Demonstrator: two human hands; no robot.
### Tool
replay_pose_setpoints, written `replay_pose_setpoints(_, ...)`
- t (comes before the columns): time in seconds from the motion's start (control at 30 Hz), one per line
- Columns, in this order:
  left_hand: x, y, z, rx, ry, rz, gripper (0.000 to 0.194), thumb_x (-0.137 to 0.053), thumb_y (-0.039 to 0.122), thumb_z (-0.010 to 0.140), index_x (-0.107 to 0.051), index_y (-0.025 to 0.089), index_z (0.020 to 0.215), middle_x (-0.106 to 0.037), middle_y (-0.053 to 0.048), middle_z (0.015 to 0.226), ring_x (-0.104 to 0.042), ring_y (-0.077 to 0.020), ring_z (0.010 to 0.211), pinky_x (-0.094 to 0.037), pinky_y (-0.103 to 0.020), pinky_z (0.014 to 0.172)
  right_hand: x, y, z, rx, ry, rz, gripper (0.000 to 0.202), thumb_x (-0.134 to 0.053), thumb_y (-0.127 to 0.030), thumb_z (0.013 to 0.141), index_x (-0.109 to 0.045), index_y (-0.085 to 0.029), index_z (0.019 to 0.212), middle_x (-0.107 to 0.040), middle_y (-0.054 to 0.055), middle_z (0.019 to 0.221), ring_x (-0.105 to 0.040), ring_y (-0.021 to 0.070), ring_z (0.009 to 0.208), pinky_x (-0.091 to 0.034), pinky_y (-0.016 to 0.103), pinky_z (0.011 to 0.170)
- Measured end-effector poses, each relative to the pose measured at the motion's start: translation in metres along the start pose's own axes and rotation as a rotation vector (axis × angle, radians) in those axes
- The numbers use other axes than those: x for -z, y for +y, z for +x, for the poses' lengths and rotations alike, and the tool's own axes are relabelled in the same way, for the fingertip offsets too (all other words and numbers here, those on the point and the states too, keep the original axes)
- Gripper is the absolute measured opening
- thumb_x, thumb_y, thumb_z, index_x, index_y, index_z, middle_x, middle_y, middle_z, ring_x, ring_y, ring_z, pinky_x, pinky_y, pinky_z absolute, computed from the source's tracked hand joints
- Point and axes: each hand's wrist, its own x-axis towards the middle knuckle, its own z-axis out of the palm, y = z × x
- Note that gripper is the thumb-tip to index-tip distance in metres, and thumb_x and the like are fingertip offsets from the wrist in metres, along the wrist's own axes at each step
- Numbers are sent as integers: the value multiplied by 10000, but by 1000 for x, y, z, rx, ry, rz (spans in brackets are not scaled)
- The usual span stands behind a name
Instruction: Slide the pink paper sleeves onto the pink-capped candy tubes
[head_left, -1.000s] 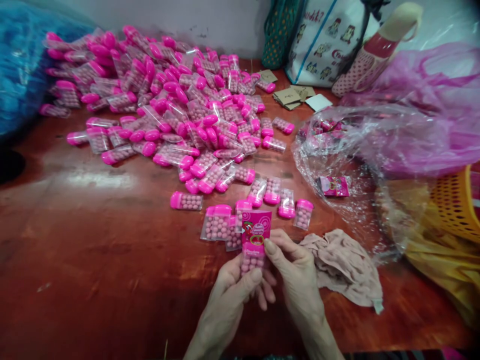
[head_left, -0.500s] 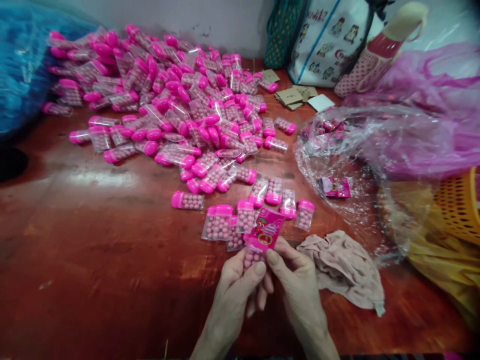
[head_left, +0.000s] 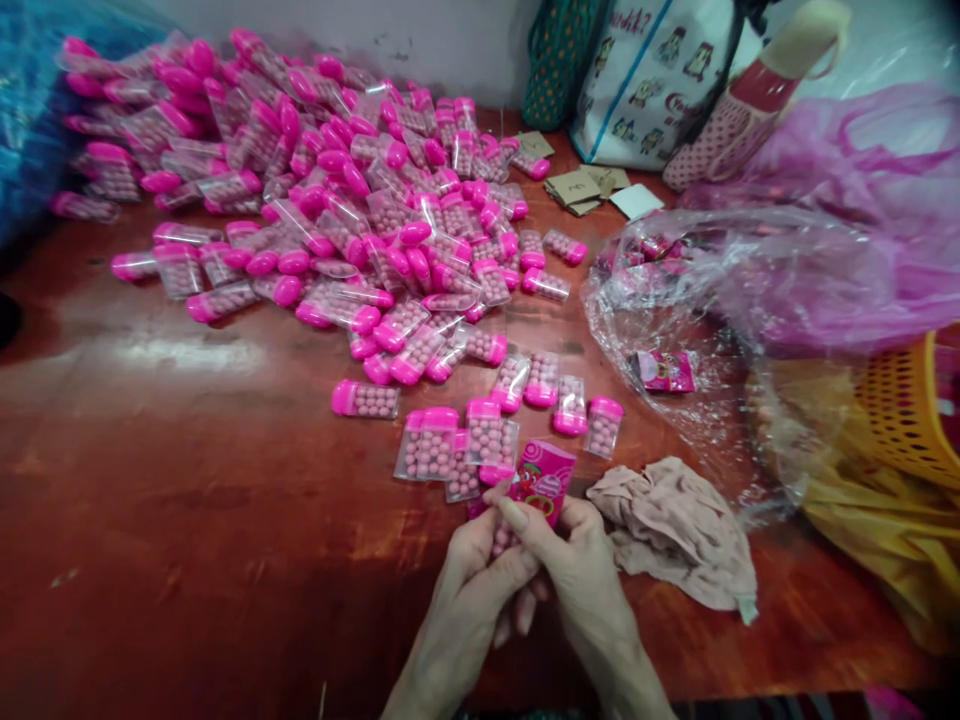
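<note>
My left hand (head_left: 469,580) is closed around a small clear container of pink candy balls (head_left: 503,538), mostly hidden by my fingers. My right hand (head_left: 576,575) grips a pink printed label (head_left: 545,478) standing up behind the container, its thumb reaching across the front toward my left fingers. Just beyond my hands lie several pink-capped candy containers (head_left: 429,450), some overlapping. Whether the label touches the container is hidden by my fingers.
A large heap of the same candy containers (head_left: 330,210) covers the back left of the table (head_left: 187,520). To the right are a crumpled beige cloth (head_left: 679,535), clear plastic with printed labels (head_left: 666,372) and a yellow basket (head_left: 904,400). Cardboard pieces (head_left: 574,190) lie behind.
My right thumb has moved left across the front of the container. The label has tilted right and sits lower behind my fingers. The whole view has shifted slightly.
</note>
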Motion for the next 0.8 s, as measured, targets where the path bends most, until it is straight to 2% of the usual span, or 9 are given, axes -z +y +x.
replay_pose_setpoints(0.07, 2, 2, 1, -15, -73, -2, 160, -595, 287, 802, -567, 158, 891, -542, 23, 578, -417, -45, 386, -251, -132, 322, 6, -3, 2, -13, -60, 14, 281, -673, -392, 747, -611, -127, 679, -570, -40, 501, -462, 58, 245, -371, 141, 225)
replay_pose_setpoints(0.13, 4, 5, 2, -58, -121, -21, 232, -600, 263, 802, -563, 174, 1012, -595, -5, 682, -536, -91, 511, -406, -171, 424, 11, -9, 4, 34, -51, -25, 276, -674, -384, 750, -606, -130, 664, -593, -27, 529, -463, 56, 274, -371, 150, 256)
replay_pose_setpoints(0.23, 9, 8, 1, -149, 13, -35, 280, -578, 287, 824, -572, 174, 1080, -646, -70, 929, -615, -167, 820, -496, -263, 693, 16, -18, 5, 134, 31, -164, 239, -706, -364, 722, -638, -134, 722, -596, -29, 537, -494, 72, 395, -425, 175, 389)
replay_pose_setpoints(0.33, 12, 7, 1, -193, 182, -75, 346, -608, 364, 795, -598, 151, 1068, -653, -107, 1048, -607, -215, 949, -483, -306, 790, 18, -24, 4, 162, -10, -367, 226, -685, -367, 733, -658, -143, 746, -565, -40, 534, -484, 93, 476, -412, 198, 468)
replay_pose_setpoints(0.4, 12, 7, 2, -170, 247, -125, 368, -707, 323, 710, -622, 165, 1032, -674, -85, 1037, -614, -214, 958, -480, -305, 813, 18, -27, 1, 190, -48, -513, 222, -661, -358, 747, -653, -144, 686, -529, -44, 531, -455, 97, 498, -379, 201, 474)
replay_pose_setpoints(0.47, 8, 9, 4, -122, 252, -170, 355, -761, 236, 647, -644, 172, 977, -698, -56, 963, -636, -193, 893, -489, -284, 780, 17, -30, -2, 224, -52, -594, 223, -627, -321, 767, -629, -145, 631, -491, -49, 511, -432, 95, 495, -351, 197, 460)
replay_pose_setpoints(0.57, 1, 15, 7, -78, 222, -242, 219, -740, 191, 659, -662, 138, 857, -700, -30, 759, -635, -142, 663, -491, -236, 617, 14, -33, -8, 235, -91, -557, 97, -658, -235, 731, -661, -162, 796, -593, -37, 619, -520, 120, 561, -413, 203, 505)
replay_pose_setpoints(0.67, -5, 19, 9, -102, 262, -321, 118, -716, 201, 688, -643, 128, 746, -669, -9, 648, -604, -117, 568, -481, -229, 579, 10, -27, -17, 197, -112, -368, 430, -739, -179, 654, -617, -217, 1065, -684, 8, 908, -626, 177, 777, -507, 249, 662)
replay_pose_setpoints(0.8, -8, 18, 12, -143, 280, -421, 164, -700, 272, 710, -625, 135, 756, -665, -15, 644, -637, -165, 649, -499, -283, 645, 8, -9, -28, 206, -38, -106, 665, -771, -156, 629, -504, -278, 1226, -632, 44, 1126, -639, 196, 903, -543, 289, 752)
